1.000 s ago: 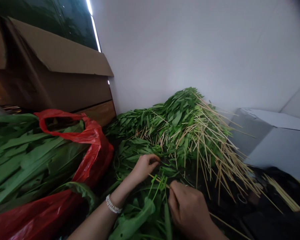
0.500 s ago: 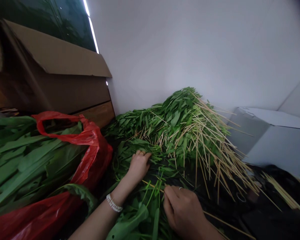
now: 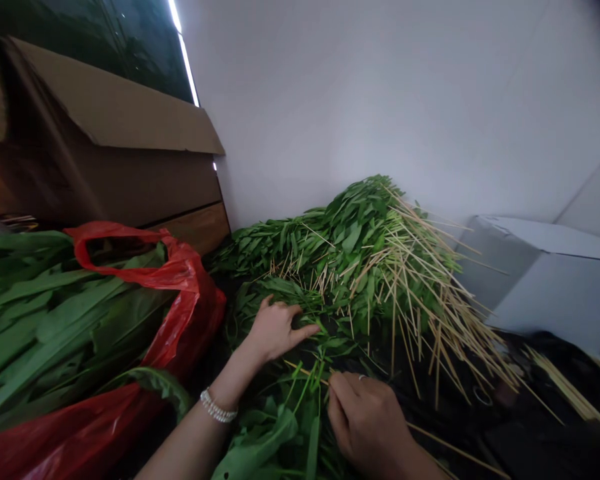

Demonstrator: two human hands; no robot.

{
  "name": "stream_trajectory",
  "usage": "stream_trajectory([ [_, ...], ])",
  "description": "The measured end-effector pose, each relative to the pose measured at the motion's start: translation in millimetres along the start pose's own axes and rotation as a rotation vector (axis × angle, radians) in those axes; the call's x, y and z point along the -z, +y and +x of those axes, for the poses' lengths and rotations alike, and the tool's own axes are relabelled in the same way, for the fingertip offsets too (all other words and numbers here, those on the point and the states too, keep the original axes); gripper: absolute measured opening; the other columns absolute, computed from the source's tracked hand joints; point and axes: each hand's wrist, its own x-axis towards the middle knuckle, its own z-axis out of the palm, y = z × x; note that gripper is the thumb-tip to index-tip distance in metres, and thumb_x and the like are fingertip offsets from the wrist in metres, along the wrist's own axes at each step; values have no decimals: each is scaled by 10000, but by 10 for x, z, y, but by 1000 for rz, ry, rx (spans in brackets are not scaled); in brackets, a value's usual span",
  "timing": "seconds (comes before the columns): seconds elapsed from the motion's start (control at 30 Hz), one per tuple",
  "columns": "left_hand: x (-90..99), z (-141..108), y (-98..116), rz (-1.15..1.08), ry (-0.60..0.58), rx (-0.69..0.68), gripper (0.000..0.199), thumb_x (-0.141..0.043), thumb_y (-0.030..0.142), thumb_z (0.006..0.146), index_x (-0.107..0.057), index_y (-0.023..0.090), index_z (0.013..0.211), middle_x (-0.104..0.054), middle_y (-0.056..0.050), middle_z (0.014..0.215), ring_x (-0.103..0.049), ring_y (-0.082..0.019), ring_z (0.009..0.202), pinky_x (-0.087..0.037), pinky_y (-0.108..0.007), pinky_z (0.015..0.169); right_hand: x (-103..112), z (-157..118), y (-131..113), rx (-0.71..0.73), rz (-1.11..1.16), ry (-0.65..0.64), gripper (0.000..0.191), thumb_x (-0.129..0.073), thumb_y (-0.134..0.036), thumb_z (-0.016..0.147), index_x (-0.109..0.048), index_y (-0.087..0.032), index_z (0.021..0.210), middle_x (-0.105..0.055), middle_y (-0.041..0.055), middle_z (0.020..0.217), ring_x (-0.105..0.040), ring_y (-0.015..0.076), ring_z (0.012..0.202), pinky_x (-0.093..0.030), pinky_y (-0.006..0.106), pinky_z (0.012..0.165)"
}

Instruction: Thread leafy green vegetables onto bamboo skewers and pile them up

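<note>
My left hand (image 3: pixel 279 328), with a beaded bracelet at the wrist, has its fingers and thumb spread over a heap of loose green leaves (image 3: pixel 285 290). Nothing shows in its grasp. Lower and to the right, my right hand (image 3: pixel 363 413) is closed around a thin wooden stick (image 3: pixel 306 370). Green stems are threaded on the stick's end, left of the fingers, and their leaves (image 3: pixel 267 437) hang below. Behind both hands lies a large pile of leaf bunches on sticks (image 3: pixel 365 233), the bare stick ends (image 3: pixel 445 313) fanning out to the right.
A red plastic bag (image 3: pixel 187 293) full of long leaves (image 3: pixel 55 320) is at the left, before an open cardboard box (image 3: pixel 125 120). A white box (image 3: pixel 560 280) stands at the right, near loose sticks (image 3: pixel 567 387). A pale wall rises behind.
My left hand has opened, its thumb stretching out to the right, and its wrist has shifted slightly left. My right hand keeps its place on the stick.
</note>
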Motion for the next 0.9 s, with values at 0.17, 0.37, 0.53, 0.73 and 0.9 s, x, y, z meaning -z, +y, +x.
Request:
stream_trajectory([
  [0.17,-37,13,1,41,47,100,355,-405,409,932,-681,203,1016,-736,-94,856,-670,-242,870,-325,-452,1004,3,6,-10,12,-4,0,225,-346,-120,891,-434,-213,706,-491,-21,577,-430,124,522,-222,284,550],
  [0.37,-126,19,-26,-44,9,-12,427,-622,198,752,-612,248,1176,-691,-79,1095,-551,-277,1114,-294,-476,1017,8,5,-17,8,-3,3,224,-349,-117,885,-436,-218,705,-490,-19,588,-425,135,525,-218,293,550],
  [0.53,-55,2,24,-144,-45,-122,556,-579,50,629,-648,289,1126,-554,-45,1311,-384,-302,1232,-324,-465,961,2,0,-14,8,10,-8,226,-348,-116,889,-446,-213,710,-501,-14,596,-439,133,536,-228,286,553],
  [0.73,56,-44,20,-390,-339,-321,399,-502,-25,619,-735,267,759,-553,0,1221,-439,-220,1145,-324,-370,998,4,-4,-14,16,0,2,228,-346,-117,888,-443,-214,705,-490,-16,588,-428,136,525,-220,292,545],
  [0.9,-11,-77,-33,-312,-426,-324,300,-596,25,658,-739,263,772,-557,-26,1219,-440,-260,1143,-332,-390,973,-3,-3,-14,10,5,5,228,-357,-110,881,-452,-211,700,-491,-13,590,-433,137,529,-222,295,545],
])
